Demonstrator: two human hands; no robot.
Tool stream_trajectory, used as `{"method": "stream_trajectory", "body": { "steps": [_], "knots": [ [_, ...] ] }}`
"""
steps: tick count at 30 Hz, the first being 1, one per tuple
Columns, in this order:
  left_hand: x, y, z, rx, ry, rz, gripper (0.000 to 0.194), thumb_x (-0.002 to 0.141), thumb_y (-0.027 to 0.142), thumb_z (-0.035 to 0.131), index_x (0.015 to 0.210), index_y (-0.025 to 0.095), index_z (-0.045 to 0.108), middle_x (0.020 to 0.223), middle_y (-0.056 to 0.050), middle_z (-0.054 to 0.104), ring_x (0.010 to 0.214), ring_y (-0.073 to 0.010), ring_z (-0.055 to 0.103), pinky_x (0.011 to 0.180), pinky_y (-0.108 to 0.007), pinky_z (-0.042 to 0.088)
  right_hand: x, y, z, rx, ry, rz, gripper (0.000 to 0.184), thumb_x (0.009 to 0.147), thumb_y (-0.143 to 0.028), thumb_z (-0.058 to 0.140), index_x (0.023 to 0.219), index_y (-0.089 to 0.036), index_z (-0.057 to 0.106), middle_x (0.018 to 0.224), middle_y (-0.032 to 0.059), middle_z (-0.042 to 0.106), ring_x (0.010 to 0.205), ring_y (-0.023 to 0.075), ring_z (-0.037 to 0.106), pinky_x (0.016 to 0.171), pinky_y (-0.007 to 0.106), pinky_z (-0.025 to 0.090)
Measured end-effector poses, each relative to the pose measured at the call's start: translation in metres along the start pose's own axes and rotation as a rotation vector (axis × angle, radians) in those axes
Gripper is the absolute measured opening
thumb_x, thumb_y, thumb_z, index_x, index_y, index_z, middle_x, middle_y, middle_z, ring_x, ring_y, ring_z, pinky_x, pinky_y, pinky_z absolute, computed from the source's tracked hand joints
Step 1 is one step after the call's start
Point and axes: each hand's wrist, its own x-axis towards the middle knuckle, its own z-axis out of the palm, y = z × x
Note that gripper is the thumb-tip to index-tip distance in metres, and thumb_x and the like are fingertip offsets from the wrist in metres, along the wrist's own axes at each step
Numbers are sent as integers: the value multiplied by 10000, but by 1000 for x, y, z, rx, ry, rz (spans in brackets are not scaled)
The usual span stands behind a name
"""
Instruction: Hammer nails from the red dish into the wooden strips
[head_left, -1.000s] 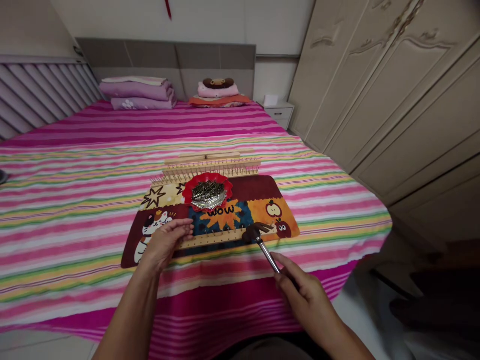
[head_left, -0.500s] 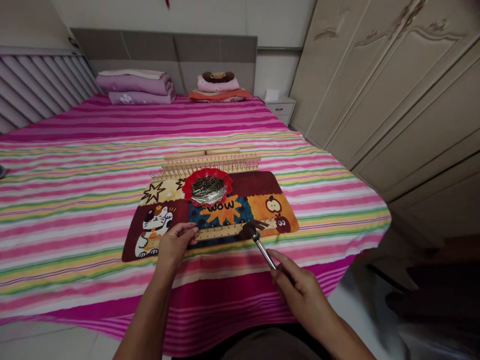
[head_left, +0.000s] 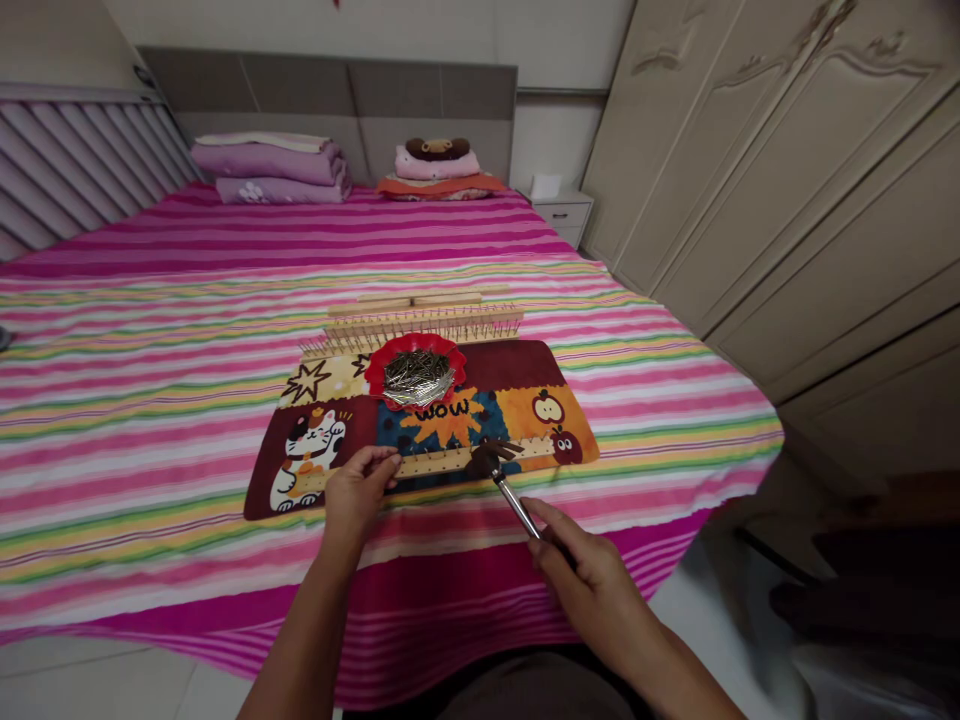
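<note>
My right hand (head_left: pixel 589 575) is wrapped round the grip of a claw hammer (head_left: pixel 517 505), a dark head on a shiny metal shaft. The hammer head is over a narrow wooden strip (head_left: pixel 435 463) that lies across a patterned mat (head_left: pixel 525 370). Small nails stand in a row along this strip. At its left part, my left hand (head_left: pixel 360 490) has thumb and forefinger pinched together against the wood; what is between the fingertips is too small to make out. Behind the strip, a red scalloped bowl (head_left: pixel 376 373) holds a heap of loose nails (head_left: pixel 420 377).
Beyond the bowl lie several wooden strips (head_left: pixel 427 312), some bristling with upright nails. The striped bedspread (head_left: pixel 150 400) covers the bed under everything. Folded bedding (head_left: pixel 270 165) and a pillow stack (head_left: pixel 437 170) sit by the headboard (head_left: pixel 300 95). A wardrobe (head_left: pixel 750 200) stands at right.
The hammer and my right hand have shifted slightly left along the wooden strip. My left hand keeps its pinch at almost the same place.
</note>
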Motion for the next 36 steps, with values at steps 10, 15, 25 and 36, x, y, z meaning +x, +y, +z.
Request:
{"method": "stream_trajectory", "body": {
  "steps": [10, 15, 25, 36],
  "knots": [
    [-2, -3, 2, 239, 46, 130, 234, 606, 422, 615, 710, 217, 662, 664, 4, 658, 589, -151, 581, 595, -271, 477, 2, -6, 9, -36, -44, -63, 363, 893, -220, 416, 1240, -190, 521, 576, -71, 372, 485, 89, 325, 455, 199, 310],
    [-2, -6, 2, 387, 93, 299, 157, 652, 373, 590, 648, 228, 650, 739, -16, 671, 739, -182, 601, 730, -291, 464, 23, -23, 18, -46, -81, -158, 372, 902, -201, 409, 1257, -199, 518, 587, -46, 522, 500, 98, 450, 491, 192, 387],
    [-4, -10, 5, 473, 92, 337, 171, 708, 352, 548, 652, 209, 624, 715, -21, 630, 706, -165, 572, 689, -268, 421, 67, -51, 45, -190, -181, -305, 453, 885, -103, 398, 1318, -224, 445, 1104, 75, 669, 999, 206, 623, 865, 333, 475],
    [-4, -8, 5, 478, 95, 344, 139, 686, 326, 546, 651, 225, 634, 720, -21, 648, 721, -175, 593, 672, -267, 436, 39, -48, 28, -82, -162, -267, 446, 909, -129, 384, 1335, -245, 444, 1034, 52, 682, 901, 175, 639, 816, 304, 498]
  ]
}}
